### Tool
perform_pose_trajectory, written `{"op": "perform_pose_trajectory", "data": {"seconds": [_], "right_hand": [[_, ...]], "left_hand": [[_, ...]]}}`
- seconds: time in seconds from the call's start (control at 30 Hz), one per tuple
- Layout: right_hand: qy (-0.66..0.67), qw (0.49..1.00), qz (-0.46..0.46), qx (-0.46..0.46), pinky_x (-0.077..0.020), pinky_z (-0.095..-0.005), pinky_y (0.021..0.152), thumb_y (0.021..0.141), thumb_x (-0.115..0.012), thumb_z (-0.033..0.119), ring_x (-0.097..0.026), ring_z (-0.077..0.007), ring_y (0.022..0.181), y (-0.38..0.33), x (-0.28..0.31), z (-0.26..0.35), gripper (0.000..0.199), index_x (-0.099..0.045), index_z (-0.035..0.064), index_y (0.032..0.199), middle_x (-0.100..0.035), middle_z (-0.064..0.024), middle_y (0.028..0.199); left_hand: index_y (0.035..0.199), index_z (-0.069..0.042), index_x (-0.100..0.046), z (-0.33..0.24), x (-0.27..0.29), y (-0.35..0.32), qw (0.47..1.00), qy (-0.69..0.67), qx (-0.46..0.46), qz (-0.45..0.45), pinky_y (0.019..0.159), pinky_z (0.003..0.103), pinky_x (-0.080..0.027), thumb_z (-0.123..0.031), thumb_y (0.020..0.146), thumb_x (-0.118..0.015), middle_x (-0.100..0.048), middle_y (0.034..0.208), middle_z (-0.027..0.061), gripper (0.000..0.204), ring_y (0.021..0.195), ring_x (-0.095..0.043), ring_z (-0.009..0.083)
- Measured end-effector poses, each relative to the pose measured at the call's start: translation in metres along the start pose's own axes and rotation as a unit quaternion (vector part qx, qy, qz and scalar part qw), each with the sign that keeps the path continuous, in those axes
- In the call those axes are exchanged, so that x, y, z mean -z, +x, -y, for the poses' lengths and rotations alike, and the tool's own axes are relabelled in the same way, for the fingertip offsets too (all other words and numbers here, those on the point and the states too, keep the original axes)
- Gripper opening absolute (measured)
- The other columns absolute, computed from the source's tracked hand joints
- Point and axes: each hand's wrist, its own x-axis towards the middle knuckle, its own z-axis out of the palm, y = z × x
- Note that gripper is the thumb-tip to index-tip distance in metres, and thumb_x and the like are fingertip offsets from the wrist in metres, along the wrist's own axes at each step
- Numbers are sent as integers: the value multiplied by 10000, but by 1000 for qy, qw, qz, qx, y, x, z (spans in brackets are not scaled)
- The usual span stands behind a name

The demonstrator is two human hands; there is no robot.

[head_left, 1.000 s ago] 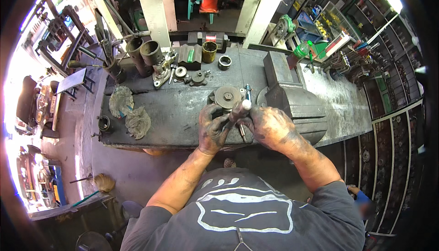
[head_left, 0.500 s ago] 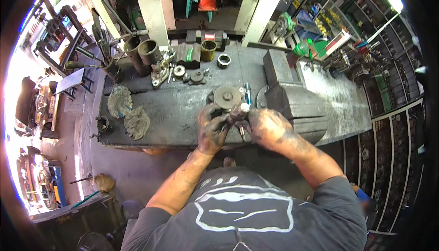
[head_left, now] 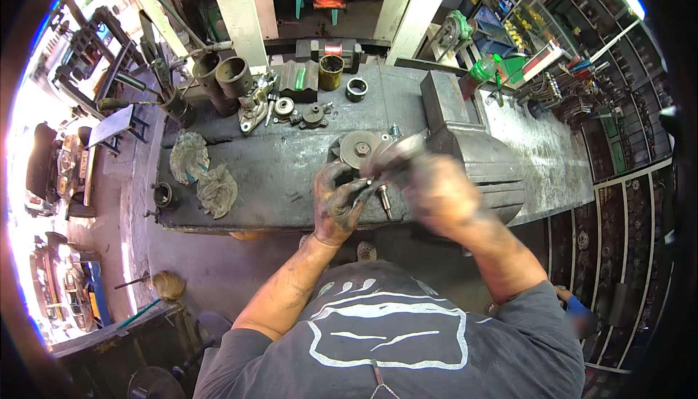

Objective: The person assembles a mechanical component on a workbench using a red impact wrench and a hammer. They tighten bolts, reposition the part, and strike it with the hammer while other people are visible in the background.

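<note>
My left hand (head_left: 339,204), blackened with grease, is closed near the bench's front edge. Between its thumb and fingers is a small metal pin (head_left: 368,181) with a bright tip. Just right of it, my right hand (head_left: 445,194) is smeared by motion and wrapped round what looks like a hammer (head_left: 398,153), its metal head blurred. Behind my left hand sits a round metal disc (head_left: 359,149) with a bolt at its centre. A short stepped metal shaft (head_left: 384,202) lies between my hands. The top of a blue tool (head_left: 395,130) shows beyond the hammer.
A large bench vise (head_left: 480,166) stands at the right. Rags (head_left: 217,192) lie at the left. Along the back are metal cylinders (head_left: 234,77), a yellowish can (head_left: 331,73), a metal ring (head_left: 356,90) and a cast housing (head_left: 254,112). A bottle (head_left: 476,77) stands behind the vise.
My right hand has swung to the right, away from my left hand, bringing the hammer into side view. My left hand stays nearly in place. The shaft on the bench is now more exposed.
</note>
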Motion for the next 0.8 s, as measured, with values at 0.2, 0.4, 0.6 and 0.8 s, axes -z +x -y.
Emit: {"op": "perform_pose_trajectory", "data": {"seconds": [0.2,0.4,0.6,0.8], "right_hand": [[98,986,49,-123,-582,-540,792,1029,-682,285,-735,-480,924,-23,-1,-32,288,-684,14,1126,-747,-248,910],[314,907,-135,-245,-540,-400,821,1108,-629,295,-684,-234,915,-91,29,-97,285,-725,53,1225,-730,-100,972],[476,758,-132,-426,-436,-243,508,1141,-589,304,-476,-51,593,-141,6,-158,237,-693,113,1236,-524,61,758],[492,803,-111,-317,-420,-321,519,1100,-642,412,-514,-96,564,-160,-9,-180,377,-764,55,1102,-571,26,675]], "left_hand": [[1101,-106,-782,-3,-2,1,1000,1,-6,-7,1085,486,-484,-118,790,-923,-647,1318,163,341,1266,-603,385],[1224,-101,-713,-31,7,-13,994,103,4,-27,1057,481,-514,-155,842,-920,-594,1361,197,438,1266,-606,373],[1515,30,-454,-58,-53,-58,915,122,150,355,841,541,-607,-370,969,-781,-719,1041,316,751,953,-735,493],[1646,31,-316,18,-166,-68,804,299,223,463,845,528,-616,-451,988,-724,-732,1091,304,912,965,-760,446]]}}
